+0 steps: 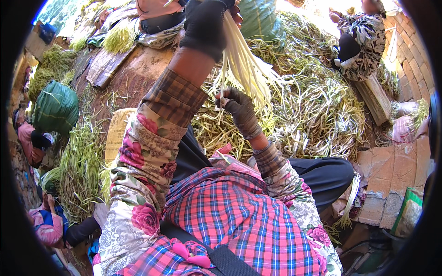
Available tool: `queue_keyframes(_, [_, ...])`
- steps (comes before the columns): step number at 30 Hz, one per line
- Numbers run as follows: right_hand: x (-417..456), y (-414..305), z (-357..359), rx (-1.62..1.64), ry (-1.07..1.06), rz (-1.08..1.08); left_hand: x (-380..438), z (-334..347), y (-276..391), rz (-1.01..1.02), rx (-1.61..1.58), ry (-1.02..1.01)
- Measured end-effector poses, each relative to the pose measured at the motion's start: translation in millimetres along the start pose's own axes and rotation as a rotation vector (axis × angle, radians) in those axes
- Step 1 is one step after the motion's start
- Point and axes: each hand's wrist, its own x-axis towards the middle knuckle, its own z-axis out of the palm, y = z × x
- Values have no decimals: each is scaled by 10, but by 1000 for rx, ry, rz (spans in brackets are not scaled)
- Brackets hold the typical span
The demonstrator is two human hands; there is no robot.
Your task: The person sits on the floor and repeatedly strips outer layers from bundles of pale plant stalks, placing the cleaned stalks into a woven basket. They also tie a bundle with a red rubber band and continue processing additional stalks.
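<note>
My left hand (207, 26), in a dark glove with bare fingertips, is raised at the top centre and shut on a bunch of long pale yellow-green stalks (245, 62). The stalks hang down and fan out to the right. Lower down, my right hand (238, 107), in a worn dark glove with fingertips showing, pinches the end of a thin stalk below the bunch. Beneath both hands lies a broad heap of loose green and whitish stalks (310, 114).
A green sack (260, 20) stands behind the heap; another green bundle (56, 107) is at left. Long stalks (81, 169) are piled at left by a yellow carton (119, 132). Other people sit at both sides. A wooden block (373, 98) and flattened cardboard (393, 172) lie at right.
</note>
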Motion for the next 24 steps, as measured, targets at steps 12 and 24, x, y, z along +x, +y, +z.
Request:
queue_keyframes(12, [-7, 23, 86, -133, -68, 9, -77, -51, -23, -20, -102, -40])
queue_keyframes(24, [31, 148, -14, -362, -190, 243, -235, -172, -316, -212, -192, -40])
